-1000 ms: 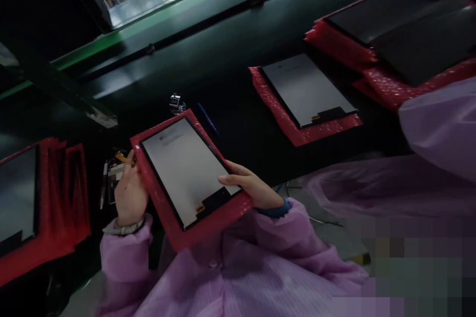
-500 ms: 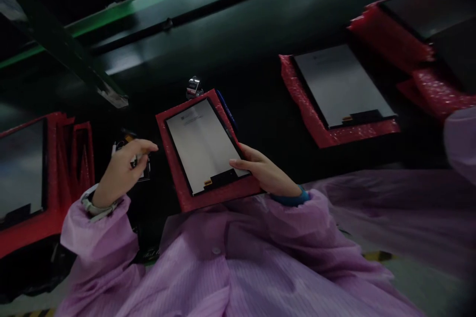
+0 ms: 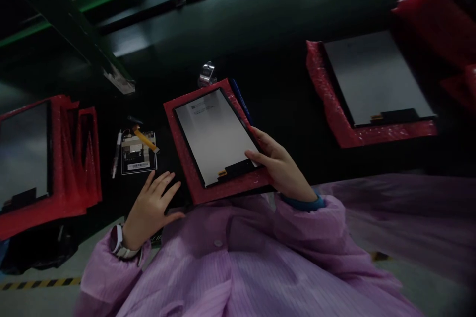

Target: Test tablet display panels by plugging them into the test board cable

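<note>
Right before me a flat display panel (image 3: 215, 133), silver-grey on its upward face with a black strip and a small gold connector, lies on a red bubble-wrap sleeve (image 3: 186, 173). My right hand (image 3: 284, 166) grips the panel's right edge, thumb on top and fingers mostly hidden beneath. My left hand (image 3: 150, 208) is open with fingers spread, apart from the panel, near the table's front edge. Just beyond it sits a small circuit board (image 3: 139, 158) with an orange flex cable (image 3: 146, 139). Beside the board lies a white pen-like tool (image 3: 117, 151).
More panels rest on red wrap: a left panel (image 3: 24, 148) and a right panel (image 3: 379, 79). Further red wrap (image 3: 435, 15) is at the far right. A shiny metal object (image 3: 207, 74) and a blue pen-like item (image 3: 241, 101) lie behind the middle panel. A green post (image 3: 85, 44) slants down at left.
My left hand has moved down toward me from over the circuit board, and its fingers have spread, uncovering the board. My right hand keeps its hold on the panel. The view has shifted slightly.
</note>
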Available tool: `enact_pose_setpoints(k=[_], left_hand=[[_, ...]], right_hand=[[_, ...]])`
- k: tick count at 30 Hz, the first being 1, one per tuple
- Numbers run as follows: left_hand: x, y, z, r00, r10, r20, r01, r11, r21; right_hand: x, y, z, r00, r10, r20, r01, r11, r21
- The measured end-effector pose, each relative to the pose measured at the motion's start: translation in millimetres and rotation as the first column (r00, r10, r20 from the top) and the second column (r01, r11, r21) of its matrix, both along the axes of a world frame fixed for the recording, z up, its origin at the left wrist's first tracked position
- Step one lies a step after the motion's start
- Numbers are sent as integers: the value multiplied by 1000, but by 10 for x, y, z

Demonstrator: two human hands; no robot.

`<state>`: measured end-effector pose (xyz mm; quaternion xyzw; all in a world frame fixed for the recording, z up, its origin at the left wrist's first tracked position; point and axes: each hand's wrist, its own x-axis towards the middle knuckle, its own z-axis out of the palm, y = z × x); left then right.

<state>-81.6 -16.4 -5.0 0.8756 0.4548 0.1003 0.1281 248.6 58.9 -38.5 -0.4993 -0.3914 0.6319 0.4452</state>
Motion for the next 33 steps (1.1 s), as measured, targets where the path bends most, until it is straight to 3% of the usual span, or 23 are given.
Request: enact_pose_setpoints(k=[8, 13, 15, 20, 23, 25, 27, 29, 33], left_hand=[[-155, -24, 90, 991, -135, 24, 134, 990, 38], [-231, 110, 141, 982, -151, 109, 148, 988, 33], [-264, 225, 183, 980, -98, 174, 95, 995, 26], [-190, 701, 379, 928, 153, 340, -167, 986, 10], [-30, 1053, 480, 933, 148, 328, -139, 989, -50], [92, 1260, 506, 957, 90, 276, -64, 993, -101], [210, 1412, 493, 977, 5, 213, 25, 990, -138], [316, 1500, 445, 986, -80, 145, 100, 986, -135], [476, 1523, 299, 990, -124, 61, 127, 990, -53]], right_hand=[[-45, -28, -7, 998, 22, 53, -24, 999, 40], [-88, -71, -64, 991, 31, 132, -45, 994, 102], [-122, -89, -92, 985, 31, 170, -52, 991, 126], [-228, -156, -131, 956, 14, 295, -66, 983, 169], [-226, -216, -42, 838, -36, 544, -119, 962, 246], [-177, -230, 97, 656, -120, 745, -203, 923, 327], [-120, -182, 276, 491, -213, 845, -312, 862, 399], [-106, -39, 444, 442, -218, 870, -454, 783, 426], [-312, 495, 548, 452, 30, 892, -740, 571, 356]])
